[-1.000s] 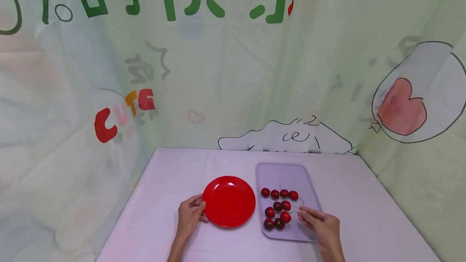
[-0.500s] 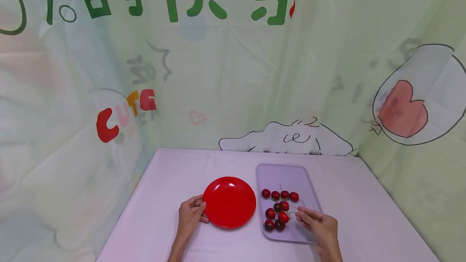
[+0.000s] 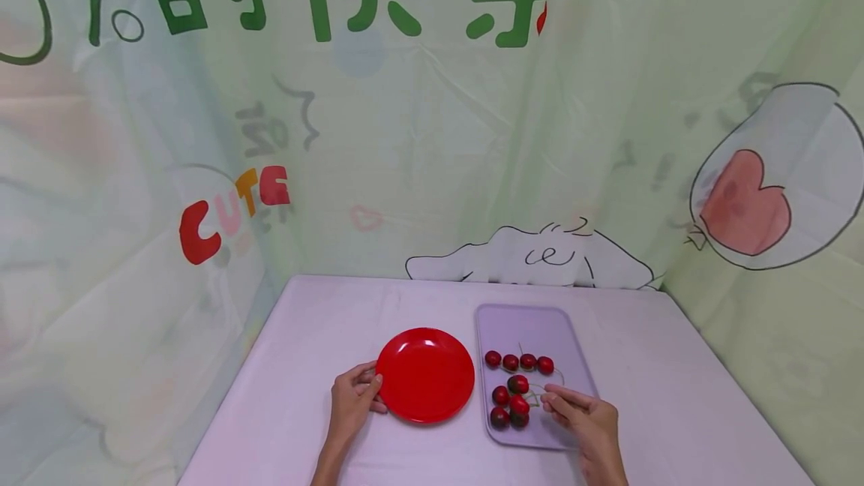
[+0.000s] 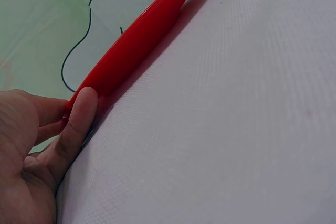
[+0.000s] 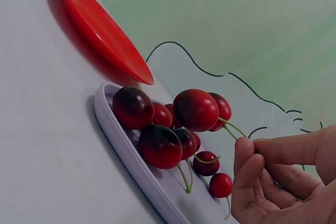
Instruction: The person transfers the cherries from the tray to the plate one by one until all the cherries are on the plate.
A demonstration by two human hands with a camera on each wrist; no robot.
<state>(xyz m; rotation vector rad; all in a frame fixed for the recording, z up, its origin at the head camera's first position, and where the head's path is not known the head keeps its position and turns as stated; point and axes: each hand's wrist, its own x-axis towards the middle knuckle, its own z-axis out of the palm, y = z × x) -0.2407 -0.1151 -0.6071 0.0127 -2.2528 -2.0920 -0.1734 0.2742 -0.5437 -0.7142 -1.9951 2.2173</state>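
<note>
My left hand grips the left rim of a round red plate, which has nothing on it. In the left wrist view the thumb presses one side of the rim and fingers lie on the other. Over the front of a light purple tray, my right hand pinches the thin green stems of two cherries between thumb and fingertips. These two hang above other dark red cherries lying in the tray, as the right wrist view shows.
A row of cherries lies across the middle of the tray, some with stems. The tray stands just right of the plate on a white-covered table. A printed curtain closes off the back and sides.
My right hand has moved a little left with the pinched cherries, which now overlap others in the head view. My left hand and the plate have stayed in place.
</note>
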